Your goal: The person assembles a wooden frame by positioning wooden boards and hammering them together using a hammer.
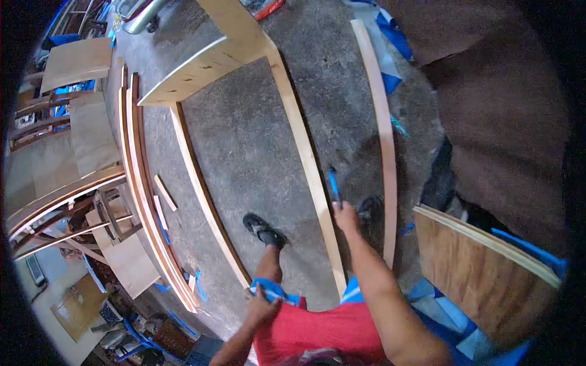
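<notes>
My right hand (346, 217) is closed around the dark grip of a blue and black hammer (333, 182), held upright over the concrete floor between two boards. The hammer's head looks small and dark from here. My left hand (261, 306) is low in front of me, against the blue edge of my shorts; its fingers are partly hidden, and whether they hold anything is unclear. A wooden frame lies ahead: a left board (204, 192) and a middle board (305, 158) run away from me to a wide crosspiece (207, 66). A loose board (381, 116) lies to the right.
Long boards (135, 158) lie along the left, with short offcuts (165, 192) beside them. A plywood panel (482, 265) stands at the lower right, near a brown sheet (506, 122). Shelves with wood pieces and clutter line the left. My sandalled foot (264, 229) is inside the frame.
</notes>
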A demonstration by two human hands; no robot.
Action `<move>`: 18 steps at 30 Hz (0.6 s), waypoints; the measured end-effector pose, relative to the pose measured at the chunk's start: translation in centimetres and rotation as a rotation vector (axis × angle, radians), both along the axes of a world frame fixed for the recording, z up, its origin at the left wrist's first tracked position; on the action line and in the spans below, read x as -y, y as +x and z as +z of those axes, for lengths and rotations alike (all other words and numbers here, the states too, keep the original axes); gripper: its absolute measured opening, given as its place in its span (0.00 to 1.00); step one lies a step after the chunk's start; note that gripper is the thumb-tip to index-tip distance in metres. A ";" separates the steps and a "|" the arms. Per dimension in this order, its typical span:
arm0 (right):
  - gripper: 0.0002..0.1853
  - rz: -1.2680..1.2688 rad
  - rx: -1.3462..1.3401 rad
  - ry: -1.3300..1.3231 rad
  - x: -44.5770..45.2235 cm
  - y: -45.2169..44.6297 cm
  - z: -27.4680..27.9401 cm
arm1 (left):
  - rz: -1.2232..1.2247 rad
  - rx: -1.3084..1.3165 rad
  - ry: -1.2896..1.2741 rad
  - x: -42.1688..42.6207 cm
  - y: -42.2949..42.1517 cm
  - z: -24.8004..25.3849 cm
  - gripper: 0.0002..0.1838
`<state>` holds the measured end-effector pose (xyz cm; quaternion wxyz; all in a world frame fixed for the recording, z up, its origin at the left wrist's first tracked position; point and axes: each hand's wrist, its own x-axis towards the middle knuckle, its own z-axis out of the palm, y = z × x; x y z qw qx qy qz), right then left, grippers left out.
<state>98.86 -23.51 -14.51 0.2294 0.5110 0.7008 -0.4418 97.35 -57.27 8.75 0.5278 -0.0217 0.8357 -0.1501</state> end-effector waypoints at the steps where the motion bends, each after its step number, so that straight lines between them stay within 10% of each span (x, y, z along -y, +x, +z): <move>1: 0.21 0.049 -0.047 -0.011 0.5 -2.6 -1.8 | -0.060 -0.125 -0.098 -2.6 -0.1 -1.0 0.47; 3: 0.21 0.113 -0.099 -0.036 -0.2 -5.8 -6.4 | -0.110 -0.193 -0.117 -4.1 -0.7 -2.8 0.44; 6: 0.11 0.103 -0.929 0.052 -2.2 -4.3 -15.8 | -0.133 -0.308 -0.106 -5.1 -0.9 -2.9 0.39; 8: 0.12 -0.387 -0.596 0.445 -7.9 -2.0 -14.9 | -0.124 -0.380 -0.069 -4.5 -1.6 -2.7 0.37; 12: 0.49 -0.003 0.352 0.731 -17.6 12.0 -18.4 | -0.167 -0.418 -0.102 -3.0 -2.1 -3.8 0.32; 18: 0.49 0.287 0.220 0.521 -16.6 11.3 -19.3 | -0.219 -0.405 -0.074 -3.8 -3.5 -3.5 0.31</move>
